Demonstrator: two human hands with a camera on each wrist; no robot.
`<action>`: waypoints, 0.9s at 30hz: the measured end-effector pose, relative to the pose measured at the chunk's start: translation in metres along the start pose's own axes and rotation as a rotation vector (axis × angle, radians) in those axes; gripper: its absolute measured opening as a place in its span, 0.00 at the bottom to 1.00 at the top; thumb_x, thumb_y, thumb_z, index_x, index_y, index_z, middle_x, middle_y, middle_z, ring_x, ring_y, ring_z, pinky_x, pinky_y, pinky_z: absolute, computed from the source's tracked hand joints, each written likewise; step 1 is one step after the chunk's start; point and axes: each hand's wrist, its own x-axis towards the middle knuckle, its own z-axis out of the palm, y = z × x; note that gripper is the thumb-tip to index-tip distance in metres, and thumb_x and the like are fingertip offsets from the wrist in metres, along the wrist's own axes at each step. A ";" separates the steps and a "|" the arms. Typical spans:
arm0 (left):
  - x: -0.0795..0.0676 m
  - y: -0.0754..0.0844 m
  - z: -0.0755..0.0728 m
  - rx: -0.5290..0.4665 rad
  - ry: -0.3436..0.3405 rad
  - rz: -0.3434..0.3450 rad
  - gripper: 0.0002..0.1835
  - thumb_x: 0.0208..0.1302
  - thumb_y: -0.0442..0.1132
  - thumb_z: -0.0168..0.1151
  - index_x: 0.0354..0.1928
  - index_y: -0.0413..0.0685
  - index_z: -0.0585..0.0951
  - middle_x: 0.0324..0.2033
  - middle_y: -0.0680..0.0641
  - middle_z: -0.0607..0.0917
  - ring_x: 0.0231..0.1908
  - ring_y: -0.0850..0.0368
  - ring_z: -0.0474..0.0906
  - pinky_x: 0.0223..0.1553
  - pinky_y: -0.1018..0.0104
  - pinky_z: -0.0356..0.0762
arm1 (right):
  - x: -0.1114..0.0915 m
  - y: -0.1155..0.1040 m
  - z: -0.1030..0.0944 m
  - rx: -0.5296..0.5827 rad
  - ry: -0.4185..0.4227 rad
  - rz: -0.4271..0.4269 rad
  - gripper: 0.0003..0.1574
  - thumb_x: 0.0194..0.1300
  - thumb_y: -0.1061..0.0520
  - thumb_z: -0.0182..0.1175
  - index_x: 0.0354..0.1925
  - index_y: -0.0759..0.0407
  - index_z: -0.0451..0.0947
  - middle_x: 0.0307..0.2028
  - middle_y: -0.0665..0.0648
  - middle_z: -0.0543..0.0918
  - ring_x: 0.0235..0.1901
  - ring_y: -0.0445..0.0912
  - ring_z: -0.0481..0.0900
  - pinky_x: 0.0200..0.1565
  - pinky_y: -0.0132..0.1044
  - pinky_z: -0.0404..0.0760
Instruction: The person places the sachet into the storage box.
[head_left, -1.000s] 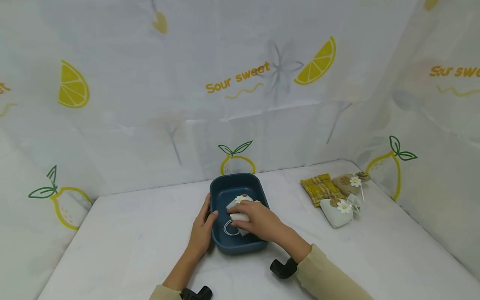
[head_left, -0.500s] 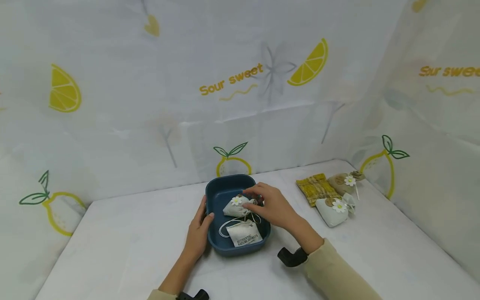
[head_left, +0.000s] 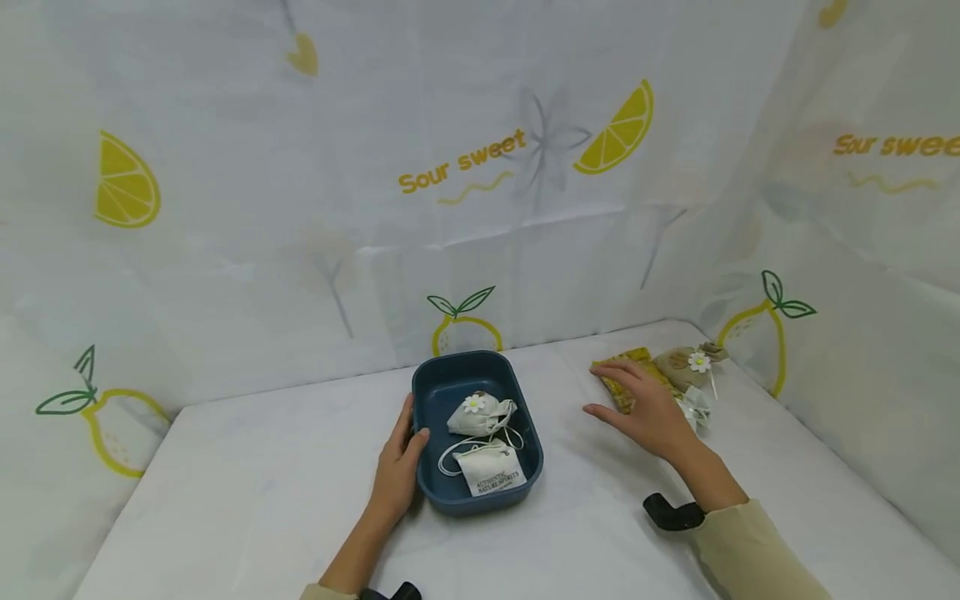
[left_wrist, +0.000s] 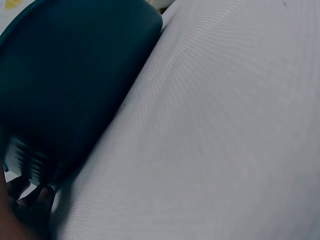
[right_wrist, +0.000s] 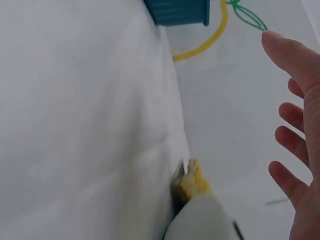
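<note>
Holding the left side of the blue bin (head_left: pixel 450 383), the left hand (head_left: pixel 397 468) has its thumb at the rim and its fingers against the outside wall; the left wrist view shows fingertips at a ribbed part of that wall. The right hand (head_left: pixel 647 412) hovers over the yellow packet (head_left: pixel 639 357), palm down, thumb and fingers spread apart with nothing between them; from the head view I cannot tell whether any fingertip touches the packet, which is partly hidden underneath. The two hands are well apart. The bin stands upright on the counter (head_left: pixel 277 483), which is covered in white cloth. Inside it, toward the middle, sits a white pouch (head_left: pixel 480 415) bearing a small daisy, and nearer the person lies a printed bag (head_left: pixel 491 469) marked "AUTHENTIC NATURE SPIRITS". To the right of the bin and well apart from it, the packet lies on the counter with a brown pouch (head_left: pixel 677 367) just beside it, this one also wearing a daisy. The gathered neck of a pale pouch (head_left: pixel 696 407) shows past the right hand, its body mostly covered in the head view. Behind everything hangs a white backdrop (head_left: pixel 247 283) printed with lemons and the words "Sour sweet".
</note>
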 end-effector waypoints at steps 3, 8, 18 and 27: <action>0.000 0.000 0.001 0.002 0.008 -0.003 0.33 0.79 0.45 0.48 0.81 0.63 0.52 0.80 0.54 0.55 0.80 0.52 0.49 0.79 0.48 0.48 | -0.016 0.020 -0.006 -0.005 0.011 0.007 0.38 0.47 0.56 0.81 0.57 0.60 0.81 0.55 0.59 0.82 0.50 0.56 0.82 0.42 0.49 0.84; 0.001 0.000 0.000 0.010 0.009 0.001 0.33 0.79 0.46 0.47 0.81 0.62 0.51 0.80 0.53 0.54 0.80 0.51 0.49 0.79 0.48 0.49 | -0.038 0.050 -0.013 -0.017 0.035 0.048 0.41 0.43 0.58 0.82 0.58 0.60 0.81 0.55 0.59 0.84 0.47 0.52 0.81 0.45 0.29 0.78; 0.004 0.003 -0.001 0.015 0.009 0.001 0.33 0.79 0.44 0.47 0.81 0.63 0.52 0.80 0.53 0.55 0.80 0.51 0.50 0.79 0.47 0.50 | -0.052 0.070 -0.013 -0.013 -0.077 0.110 0.47 0.44 0.48 0.83 0.63 0.55 0.79 0.59 0.60 0.80 0.57 0.59 0.76 0.52 0.58 0.75; 0.001 -0.001 0.001 0.007 0.007 -0.005 0.33 0.79 0.44 0.47 0.81 0.63 0.52 0.80 0.54 0.54 0.80 0.52 0.50 0.79 0.48 0.50 | -0.057 0.071 -0.004 -0.078 -0.037 0.096 0.38 0.45 0.53 0.82 0.56 0.55 0.82 0.54 0.58 0.81 0.54 0.60 0.79 0.45 0.61 0.80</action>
